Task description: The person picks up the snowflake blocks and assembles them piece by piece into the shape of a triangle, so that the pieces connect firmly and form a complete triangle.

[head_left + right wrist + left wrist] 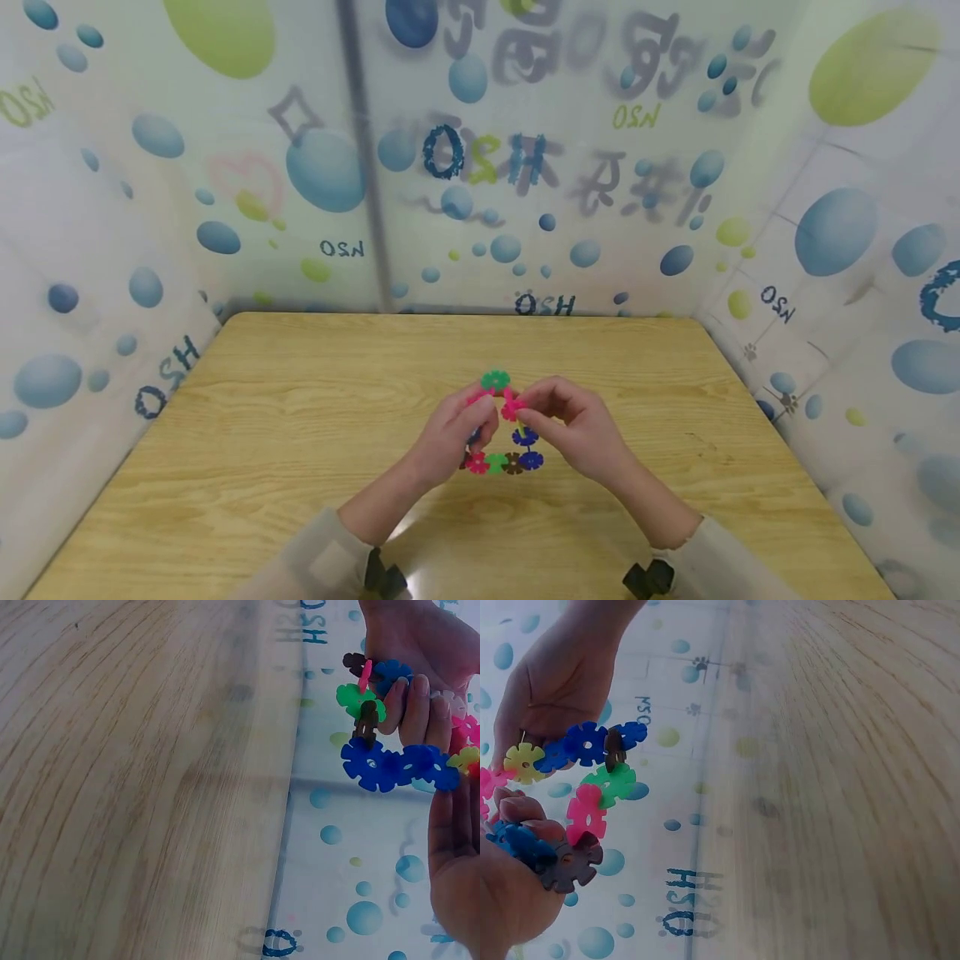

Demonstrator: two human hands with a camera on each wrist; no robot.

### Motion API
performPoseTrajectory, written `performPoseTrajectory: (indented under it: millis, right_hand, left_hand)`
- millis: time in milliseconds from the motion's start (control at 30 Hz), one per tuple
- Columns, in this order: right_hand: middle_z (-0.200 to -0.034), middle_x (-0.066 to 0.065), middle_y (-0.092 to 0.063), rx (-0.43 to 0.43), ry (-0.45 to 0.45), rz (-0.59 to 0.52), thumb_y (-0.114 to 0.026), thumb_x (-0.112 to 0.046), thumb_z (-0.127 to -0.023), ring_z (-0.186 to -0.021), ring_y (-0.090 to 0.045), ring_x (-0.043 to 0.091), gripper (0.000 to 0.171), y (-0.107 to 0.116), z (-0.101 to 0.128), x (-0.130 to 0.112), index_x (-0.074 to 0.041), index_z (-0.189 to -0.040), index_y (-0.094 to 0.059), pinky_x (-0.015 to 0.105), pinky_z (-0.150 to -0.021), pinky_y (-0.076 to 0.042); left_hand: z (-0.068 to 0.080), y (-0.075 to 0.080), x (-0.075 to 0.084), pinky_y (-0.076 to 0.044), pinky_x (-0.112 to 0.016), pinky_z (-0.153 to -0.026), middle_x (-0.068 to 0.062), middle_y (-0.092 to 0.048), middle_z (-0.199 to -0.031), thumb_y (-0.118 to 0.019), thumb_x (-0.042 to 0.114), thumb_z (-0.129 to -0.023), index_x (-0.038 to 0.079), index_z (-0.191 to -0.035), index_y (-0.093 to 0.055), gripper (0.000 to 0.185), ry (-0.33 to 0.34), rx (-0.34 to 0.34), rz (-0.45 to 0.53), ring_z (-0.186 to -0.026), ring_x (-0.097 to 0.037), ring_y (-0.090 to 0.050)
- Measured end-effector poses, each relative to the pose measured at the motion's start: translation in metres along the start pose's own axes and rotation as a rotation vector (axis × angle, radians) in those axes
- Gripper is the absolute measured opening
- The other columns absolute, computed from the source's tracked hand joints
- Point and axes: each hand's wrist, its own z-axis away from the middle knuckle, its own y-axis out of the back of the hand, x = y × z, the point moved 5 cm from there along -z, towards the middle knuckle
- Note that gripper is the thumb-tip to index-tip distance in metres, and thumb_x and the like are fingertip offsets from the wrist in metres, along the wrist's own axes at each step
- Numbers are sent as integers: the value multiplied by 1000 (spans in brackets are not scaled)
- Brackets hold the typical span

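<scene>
a light wooden table (pixel 300 433) with visible grain fills the foreground, glossy near its front edge. white sheeting (pixel 570 167) printed with blue and green bubbles and blurred lettering encloses it on three sides. a grey vertical pole (pixel 365 158) shows behind the back panel.

Bare hands (pixel 517 429) — pale grey sleeves (pixel 322 558), black wrist-mounted cameras (pixel 648 579).

The snowflake-disc chain (pixel 501 433) is a proper rainbow: green disc (pixel 495 381) on top, hot pink, royal blue, brown and a yellow disc (pixel 523 761) mixed in. Table (pixel 300 417) is pale yellowish wood grain. Backdrop (pixel 600 167) is white with blue and lime-green bubbles plus dark blue lettering.
</scene>
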Motion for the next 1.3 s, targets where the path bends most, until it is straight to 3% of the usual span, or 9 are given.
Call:
performPoseTrajectory:
  millis: [100,200,400,500,633,867,1033,1200,1300]
  right_hand:
    - [-111,8,-78,0,-10,8,-76,-7,-104,-91,-73,14,12,-1,0,1,-11,-115,-75,26,-80,-63]
    - [-113,7,-79,-4,-23,10,-76,-9,-104,-92,-74,15,11,-1,0,1,-12,-115,-75,27,-81,-63]
    - [-113,8,-80,-25,-25,15,-75,-9,-105,-90,-73,15,10,-2,-1,1,-12,-114,-75,28,-78,-63]
    - [-111,7,-79,-36,-30,32,-75,-10,-105,-88,-73,15,10,-3,-2,0,-13,-115,-75,28,-77,-63]
    - [-107,5,-78,-42,-33,58,-75,-10,-105,-87,-72,14,10,-4,-3,-1,-14,-114,-76,28,-78,-63]
    - [-105,4,-78,-36,-23,68,-76,-10,-104,-86,-72,13,10,-4,-2,-1,-14,-114,-76,28,-77,-63]
    - [-106,4,-78,-40,-11,60,-75,-10,-105,-85,-71,13,10,-4,-1,-1,-14,-114,-76,28,-77,-63]
    - [-106,3,-79,-30,-12,69,-75,-11,-105,-85,-71,15,9,-5,0,-1,-15,-113,-76,27,-76,-63]
    - [-105,2,-78,-19,-38,71,-76,-13,-105,-86,-71,15,8,-5,1,1,-16,-112,-76,27,-77,-62]
  left_hand:
    - [-1,-2,2,-45,-25,-57,-19,-52,-71,-25,26,-117,0,-84,-53,50,-30,-6,-32,-58,-18,-47]
    - [-1,-2,1,-46,-27,-56,-19,-53,-71,-19,29,-118,1,-80,-54,59,-6,-2,-47,-57,-20,-47]
    - [-1,-1,-2,-44,-30,-56,-14,-53,-68,-12,40,-118,1,-77,-57,72,82,19,-67,-56,-24,-47]
    - [-1,0,-1,-44,-30,-57,-15,-54,-68,-12,40,-117,1,-76,-58,73,74,22,-74,-56,-28,-47]
    - [-3,-1,0,-46,-30,-57,-17,-56,-70,-12,39,-118,0,-75,-58,74,53,21,-62,-56,-22,-48]
    - [-3,-2,0,-45,-29,-53,-24,-57,-72,-11,42,-117,-1,-75,-58,77,79,16,-53,-56,-20,-49]
    - [-4,-3,-3,-45,-29,-53,-22,-62,-73,-9,49,-117,0,-73,-63,85,161,19,-87,-57,-21,-54]
    - [-4,-1,-6,-45,-31,-57,-18,-67,-78,-14,59,-117,4,-79,-69,86,283,55,-126,-66,-27,-60]
    - [-4,1,-4,-54,-36,-74,-14,-73,-96,-22,58,-117,10,-99,-77,75,281,96,-104,-86,-27,-67]
